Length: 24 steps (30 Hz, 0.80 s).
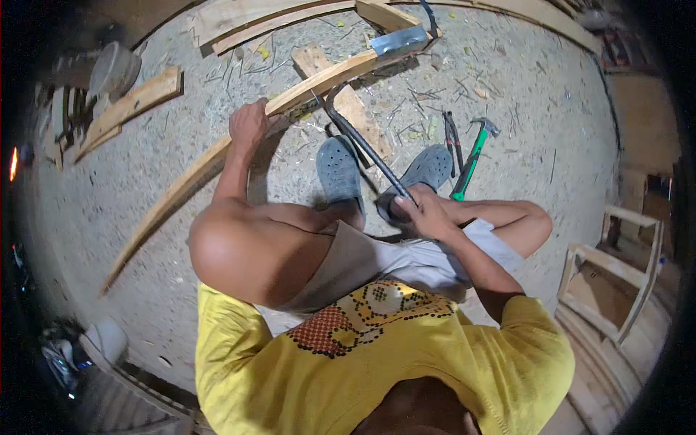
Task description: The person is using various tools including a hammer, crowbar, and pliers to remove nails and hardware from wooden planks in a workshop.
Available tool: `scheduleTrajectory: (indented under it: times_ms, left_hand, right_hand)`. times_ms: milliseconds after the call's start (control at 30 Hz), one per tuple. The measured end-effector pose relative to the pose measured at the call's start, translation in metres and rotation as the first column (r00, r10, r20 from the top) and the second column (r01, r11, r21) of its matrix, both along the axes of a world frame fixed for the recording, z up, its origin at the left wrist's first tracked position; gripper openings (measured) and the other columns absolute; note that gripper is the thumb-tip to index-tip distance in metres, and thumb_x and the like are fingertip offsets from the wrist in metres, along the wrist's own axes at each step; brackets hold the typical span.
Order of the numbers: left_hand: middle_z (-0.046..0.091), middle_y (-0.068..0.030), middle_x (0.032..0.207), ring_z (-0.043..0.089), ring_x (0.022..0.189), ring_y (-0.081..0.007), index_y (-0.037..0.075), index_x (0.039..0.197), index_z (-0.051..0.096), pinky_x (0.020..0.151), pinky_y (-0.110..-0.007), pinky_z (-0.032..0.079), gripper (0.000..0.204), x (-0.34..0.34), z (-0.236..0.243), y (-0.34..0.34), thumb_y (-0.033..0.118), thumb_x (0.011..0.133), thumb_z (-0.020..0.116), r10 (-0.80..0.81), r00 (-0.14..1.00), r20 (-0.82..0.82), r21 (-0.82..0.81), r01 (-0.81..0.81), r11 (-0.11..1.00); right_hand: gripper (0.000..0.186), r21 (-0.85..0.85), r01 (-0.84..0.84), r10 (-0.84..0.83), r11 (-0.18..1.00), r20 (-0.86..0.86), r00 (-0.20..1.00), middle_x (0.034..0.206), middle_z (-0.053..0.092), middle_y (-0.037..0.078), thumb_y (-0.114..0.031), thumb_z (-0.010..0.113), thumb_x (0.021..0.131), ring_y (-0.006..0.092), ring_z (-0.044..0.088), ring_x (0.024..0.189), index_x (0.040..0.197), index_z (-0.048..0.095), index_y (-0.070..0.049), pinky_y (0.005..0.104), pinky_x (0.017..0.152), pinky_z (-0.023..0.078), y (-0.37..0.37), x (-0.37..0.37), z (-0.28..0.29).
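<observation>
1. Pale wood lies under the left hand (249,122): it is closed on a long, narrow, squared wooden beam (196,169), fingers curled over it, their tips hidden from view.
2. From that hand, the beam runs down to the left and up to the right, its edges bent by the wide lens. Toward the upper right end, a shiny grey patch (399,41) covers part of it.
3. The right hand (428,214), lower and to the right of the left one, is closed around the near end of a dark metal pry bar with a hooked tip (371,154), the thumb lying along the shaft.
4. The bar slants up and left from this hand; its hook is right by the beam, between the two hands' positions. I cannot tell whether it touches the wood.
5. Beyond the right hand, to its upper right, lie a claw hammer with a green-and-black handle (471,159) and, just beside it, pliers with red-and-black handles (453,141).
6. Ahead of the right hand, thin loose nails (424,94) are scattered over rough grey concrete (558,123).
</observation>
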<state>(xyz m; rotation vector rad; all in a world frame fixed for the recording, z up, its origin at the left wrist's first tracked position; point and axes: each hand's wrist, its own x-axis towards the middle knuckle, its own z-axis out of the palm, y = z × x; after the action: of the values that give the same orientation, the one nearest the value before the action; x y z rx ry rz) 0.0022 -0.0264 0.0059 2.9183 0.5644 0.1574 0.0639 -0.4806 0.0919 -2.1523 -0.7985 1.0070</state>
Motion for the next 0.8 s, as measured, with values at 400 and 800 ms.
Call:
scheduleTrajectory:
  times_ms: [400,800]
  left_hand:
    - [0.071,-0.0175,0.089,0.069,0.089,-0.0387,0.009,0.110,0.068,0.076,-0.051,0.053,0.046,0.003,0.006,-0.002,0.042,0.080,0.081,-0.029,0.999,-0.013,-0.030,0.028,0.999]
    - [0.071,-0.0137,0.092,0.069,0.091,-0.0349,0.012,0.114,0.069,0.077,-0.050,0.053,0.051,-0.002,-0.010,0.008,0.047,0.079,0.081,-0.033,0.998,0.047,0.040,0.031,0.999]
  right_hand:
    - [0.027,-0.373,0.059,0.226,0.926,0.671,0.706,0.070,0.068,0.025,-0.031,0.056,0.103,0.0454,0.069,0.065,0.098,0.055,-0.005,0.0564,0.056,0.051,0.004,0.085,-0.004]
    - [0.012,-0.265,-0.024,0.198,0.964,0.655,0.729,0.089,0.071,0.021,-0.012,0.050,0.095,0.0433,0.070,0.075,0.105,0.057,-0.008,0.0538,0.062,0.052,0.011,0.082,-0.031]
